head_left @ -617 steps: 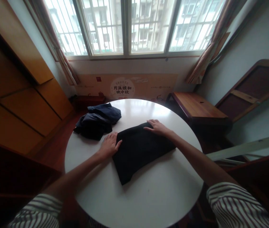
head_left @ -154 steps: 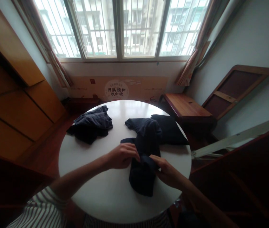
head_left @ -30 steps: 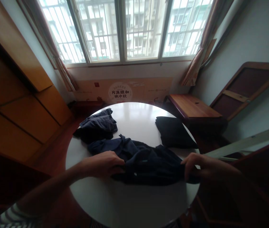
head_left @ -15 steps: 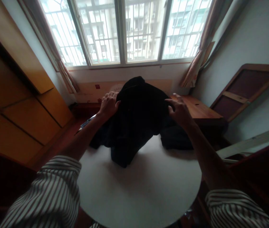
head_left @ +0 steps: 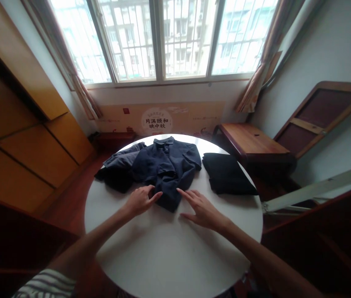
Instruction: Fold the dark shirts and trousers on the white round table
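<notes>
A dark navy collared shirt (head_left: pixel 171 163) lies rumpled on the white round table (head_left: pixel 175 252), its collar toward the window and its lower end toward me. My left hand (head_left: pixel 141 199) is at the left of that lower end, thumb and fingers apart. On the other side, my right hand (head_left: pixel 198 207) has its fingers stretched out, the fingertips close to the cloth's edge. Whether either hand touches the fabric is hard to tell. Nothing shows in either hand.
A folded black garment (head_left: pixel 228 174) lies on the table's right side. Grey and black clothing (head_left: pixel 119 165) is bunched at the left. Beyond the table stand a low wooden table (head_left: pixel 253 138) and a printed banner board (head_left: pixel 175 118) under the window. Wooden cabinets (head_left: pixel 39 153) line the left.
The dark shirt, held up between both hands before, now lies on the table. Both hands have come down and toward me, and their hold has opened. The banner and the clothes behind are uncovered.
</notes>
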`<state>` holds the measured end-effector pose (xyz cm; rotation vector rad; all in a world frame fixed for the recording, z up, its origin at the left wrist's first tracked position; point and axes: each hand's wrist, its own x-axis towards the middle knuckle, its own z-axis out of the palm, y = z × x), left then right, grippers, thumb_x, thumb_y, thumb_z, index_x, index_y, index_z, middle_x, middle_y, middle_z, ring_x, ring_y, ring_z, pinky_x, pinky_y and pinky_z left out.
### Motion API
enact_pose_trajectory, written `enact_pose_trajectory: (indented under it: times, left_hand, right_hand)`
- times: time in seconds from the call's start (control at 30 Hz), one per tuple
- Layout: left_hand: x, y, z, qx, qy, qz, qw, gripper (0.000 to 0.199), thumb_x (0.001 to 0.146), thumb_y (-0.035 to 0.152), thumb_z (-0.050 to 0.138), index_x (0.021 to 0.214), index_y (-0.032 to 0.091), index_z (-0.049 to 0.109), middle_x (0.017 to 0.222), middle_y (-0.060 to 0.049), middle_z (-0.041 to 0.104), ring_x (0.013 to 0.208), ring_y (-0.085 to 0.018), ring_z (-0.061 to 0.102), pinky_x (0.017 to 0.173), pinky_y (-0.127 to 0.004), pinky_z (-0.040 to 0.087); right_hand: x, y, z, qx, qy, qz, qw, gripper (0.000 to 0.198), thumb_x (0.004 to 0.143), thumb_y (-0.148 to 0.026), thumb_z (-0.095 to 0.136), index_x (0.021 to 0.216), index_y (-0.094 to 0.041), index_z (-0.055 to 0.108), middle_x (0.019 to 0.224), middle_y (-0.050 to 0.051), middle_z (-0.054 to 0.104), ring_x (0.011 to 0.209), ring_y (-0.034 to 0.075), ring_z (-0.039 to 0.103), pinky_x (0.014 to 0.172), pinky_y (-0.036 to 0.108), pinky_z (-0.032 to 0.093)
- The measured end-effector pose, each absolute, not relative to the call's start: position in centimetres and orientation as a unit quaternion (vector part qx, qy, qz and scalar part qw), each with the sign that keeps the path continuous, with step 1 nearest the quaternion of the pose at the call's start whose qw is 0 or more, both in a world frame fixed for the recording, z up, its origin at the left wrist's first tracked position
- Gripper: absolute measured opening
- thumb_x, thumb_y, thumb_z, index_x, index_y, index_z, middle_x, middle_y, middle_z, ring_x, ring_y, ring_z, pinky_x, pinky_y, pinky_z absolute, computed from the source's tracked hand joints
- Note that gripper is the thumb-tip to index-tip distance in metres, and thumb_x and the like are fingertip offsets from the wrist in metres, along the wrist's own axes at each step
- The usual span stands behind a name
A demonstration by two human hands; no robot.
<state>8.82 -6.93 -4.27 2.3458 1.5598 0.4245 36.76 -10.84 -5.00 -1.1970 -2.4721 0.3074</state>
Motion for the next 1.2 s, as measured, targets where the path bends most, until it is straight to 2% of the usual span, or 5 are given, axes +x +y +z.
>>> enact_pose_trajectory:
  times: [0.2,0.5,0.73,0.97,1.2]
  left_hand:
    - [10.0,-5.6,-4.7,0.807,0.487,0.248,0.225,0.035,0.093,0.048,0.05,0.101,0.019,0.068,0.083,-0.004,0.068,0.072,-0.018,0.06,0.066,-0.025,0.042]
    - [6.0,-5.8,0.7,0.629,0.522,0.513,0.261,0.041,0.091,0.052,0.049,0.067,0.019,0.046,0.063,0.004,0.044,0.06,-0.012,0.042,0.056,-0.022,0.036]
    - [1.8,-6.7,-1.2,0.68,0.587,0.371,0.235,0.05,0.094,0.056,0.041,0.063,0.019,0.056,0.056,-0.001,0.056,0.055,-0.016,0.054,0.059,-0.026,0.042]
    - [1.5,-3.9,-2.4,0.659,0.713,0.205,0.121,0.054,0.08,0.066,0.057,0.093,0.015,0.067,0.089,-0.017,0.073,0.088,-0.033,0.069,0.071,-0.034,0.048]
    - [4.5,-3.0,0.8,0.734,0.589,0.32,0.111,0.044,0.085,0.06,0.057,0.076,0.019,0.068,0.067,-0.008,0.07,0.076,-0.024,0.069,0.064,-0.03,0.043]
  right_hand:
    - [33.4,-8.1,-5.2,-0.476,-0.845,0.109,0.218,0.022,0.091,-0.019,0.056,0.111,-0.015,0.065,0.098,0.01,0.063,0.095,0.023,0.061,0.086,0.035,0.05]
    - [40.3,-11.6,1.9,-0.432,-0.755,0.073,0.488,0.021,0.095,-0.018,0.043,0.105,-0.022,0.062,0.094,0.007,0.063,0.085,0.02,0.062,0.079,0.032,0.049]
    - [46.8,-15.0,0.0,-0.424,-0.778,0.256,0.387,0.014,0.086,-0.02,0.049,0.077,-0.021,0.059,0.081,0.003,0.06,0.074,0.019,0.059,0.067,0.03,0.048]
    - [45.8,-16.7,-3.2,-0.46,-0.743,0.384,0.299,0.056,0.095,-0.037,0.05,0.149,-0.025,0.041,0.145,0.013,0.051,0.134,0.029,0.047,0.109,0.048,0.039]
    - [42.4,-17.9,-5.4,-0.439,-0.822,0.25,0.263,0.082,0.08,-0.029,0.072,0.153,-0.027,0.034,0.144,0.012,0.051,0.132,0.03,0.048,0.11,0.048,0.04]
